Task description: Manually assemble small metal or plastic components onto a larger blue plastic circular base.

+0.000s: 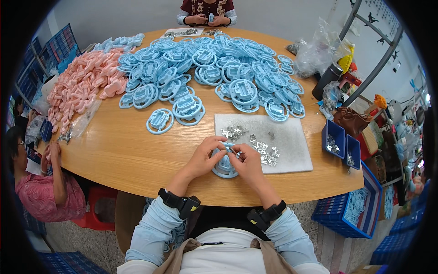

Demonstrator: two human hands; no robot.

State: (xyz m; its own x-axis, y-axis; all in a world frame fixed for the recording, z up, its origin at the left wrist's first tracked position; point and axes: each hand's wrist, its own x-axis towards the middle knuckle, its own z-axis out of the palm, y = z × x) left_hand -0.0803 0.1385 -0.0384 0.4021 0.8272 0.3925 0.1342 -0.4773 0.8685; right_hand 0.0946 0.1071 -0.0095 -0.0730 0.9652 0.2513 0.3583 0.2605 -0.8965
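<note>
Close to the table's front edge, a round light-blue plastic part (224, 171) lies under both my hands. My left hand (204, 157) is closed on its left rim, thumb and fingers meeting near its top. From the other side my right hand (247, 160) pinches a small metal piece (231, 150) against the part; my fingers hide most of that piece. Just right of my hands, small silvery metal pieces (267, 154) lie scattered on a white foam sheet (292, 157), with a second little heap (234, 132) nearer its left edge.
A big heap of light-blue parts (244, 91) spreads across the table (114, 150), beside a pink heap (86, 77). Blue bins (334, 138) of metal pieces and a dark flask (327, 81) stand right. Co-workers sit at left (50, 192) and across (207, 11). A blue crate (335, 212) stands below.
</note>
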